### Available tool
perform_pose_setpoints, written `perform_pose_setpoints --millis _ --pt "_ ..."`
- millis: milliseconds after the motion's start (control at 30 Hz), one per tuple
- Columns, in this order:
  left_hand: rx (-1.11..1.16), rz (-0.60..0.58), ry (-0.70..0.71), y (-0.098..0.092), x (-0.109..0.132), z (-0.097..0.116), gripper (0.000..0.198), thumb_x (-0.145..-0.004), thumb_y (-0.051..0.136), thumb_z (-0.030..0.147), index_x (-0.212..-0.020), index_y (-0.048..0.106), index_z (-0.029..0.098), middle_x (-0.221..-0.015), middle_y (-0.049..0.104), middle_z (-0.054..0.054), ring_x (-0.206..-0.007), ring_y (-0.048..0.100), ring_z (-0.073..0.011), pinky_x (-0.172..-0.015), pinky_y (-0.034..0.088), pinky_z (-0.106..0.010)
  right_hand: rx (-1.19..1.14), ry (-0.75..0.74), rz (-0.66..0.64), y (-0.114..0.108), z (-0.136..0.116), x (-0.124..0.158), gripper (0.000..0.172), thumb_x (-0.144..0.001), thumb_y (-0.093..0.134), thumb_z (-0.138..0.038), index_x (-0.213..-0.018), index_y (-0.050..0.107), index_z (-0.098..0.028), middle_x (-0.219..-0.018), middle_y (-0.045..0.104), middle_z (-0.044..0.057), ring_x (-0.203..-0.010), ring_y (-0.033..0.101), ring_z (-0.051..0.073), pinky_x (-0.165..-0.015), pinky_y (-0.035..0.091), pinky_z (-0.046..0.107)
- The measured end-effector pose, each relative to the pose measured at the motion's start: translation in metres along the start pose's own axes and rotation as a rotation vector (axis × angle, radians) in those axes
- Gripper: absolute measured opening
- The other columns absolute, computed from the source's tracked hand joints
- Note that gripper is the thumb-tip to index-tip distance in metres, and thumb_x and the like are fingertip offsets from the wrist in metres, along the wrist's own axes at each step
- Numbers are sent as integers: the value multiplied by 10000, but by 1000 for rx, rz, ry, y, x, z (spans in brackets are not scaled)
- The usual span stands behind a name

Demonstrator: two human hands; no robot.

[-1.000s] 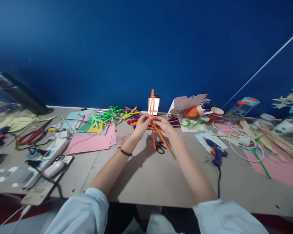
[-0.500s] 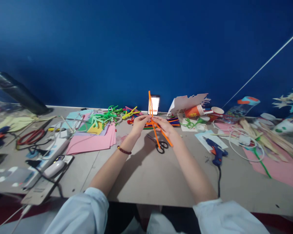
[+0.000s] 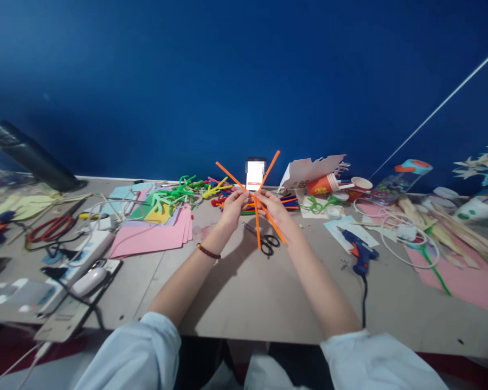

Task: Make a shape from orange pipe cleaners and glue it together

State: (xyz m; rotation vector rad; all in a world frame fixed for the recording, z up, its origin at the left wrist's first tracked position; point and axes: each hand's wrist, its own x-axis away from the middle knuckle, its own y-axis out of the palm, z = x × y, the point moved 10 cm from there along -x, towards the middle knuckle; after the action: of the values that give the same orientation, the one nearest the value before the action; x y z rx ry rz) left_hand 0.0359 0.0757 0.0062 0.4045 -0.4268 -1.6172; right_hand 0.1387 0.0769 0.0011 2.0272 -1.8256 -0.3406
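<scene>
Orange pipe cleaners (image 3: 270, 169) cross between my two hands above the table, their ends fanning out up-left, up-right and down in an X shape. My left hand (image 3: 236, 206) pinches them near the crossing point from the left. From the right, my right hand (image 3: 273, 207) closes its fingers at the same crossing. The crossing itself is partly hidden by fingertips. Below the hands lie scissors (image 3: 271, 242) with black handles, partly behind the lower orange ends. A phone (image 3: 255, 176) with a lit screen stands against the wall just beyond my hands.
Green bent pipe cleaners (image 3: 179, 190) and pink paper sheets (image 3: 154, 236) lie to the left. A blue glue gun (image 3: 361, 252) rests on the right, its cord running to the front edge. An orange paper cup (image 3: 323, 184) and a power strip (image 3: 85, 252) are also on the table.
The upper orange ends, close together and nearly upright before, have spread apart to the left and right. The lower ends have swung slightly left. Both hands stay in nearly the same place.
</scene>
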Motion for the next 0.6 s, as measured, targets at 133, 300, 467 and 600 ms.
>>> perform_pose_setpoints --millis 133,300,467,600 --pt "39 21 -13 -1 0 -5 217 -690 710 272 -735 523 172 -708 625 14 -664 626 -93 -630 481 -208 4 -34 31 -1 0 -1 319 -637 765 -320 -711 475 -210 -500 453 -93 -396 374 37 -322 214 143" --pt "59 45 -31 -3 -1 -8 225 -702 708 280 -736 512 176 -700 612 19 -657 622 -90 -621 484 -209 11 -77 37 -2 -3 -2 351 -630 777 -351 -696 462 -211 -499 428 -95 -400 354 36 -315 204 137" --pt "-176 -61 -39 6 2 -5 273 -680 731 361 -805 604 154 -729 636 -18 -625 609 -114 -619 485 -254 112 -123 39 -2 -6 0 366 -621 769 -399 -730 473 -213 -556 499 -78 -420 428 48 -339 295 154" --pt "-258 -57 23 7 2 0 245 -651 753 323 -762 613 156 -718 631 -6 -632 579 -104 -615 451 -237 200 -142 81 -2 -5 3 327 -687 696 -438 -779 465 -226 -577 497 -84 -411 447 58 -331 294 165"
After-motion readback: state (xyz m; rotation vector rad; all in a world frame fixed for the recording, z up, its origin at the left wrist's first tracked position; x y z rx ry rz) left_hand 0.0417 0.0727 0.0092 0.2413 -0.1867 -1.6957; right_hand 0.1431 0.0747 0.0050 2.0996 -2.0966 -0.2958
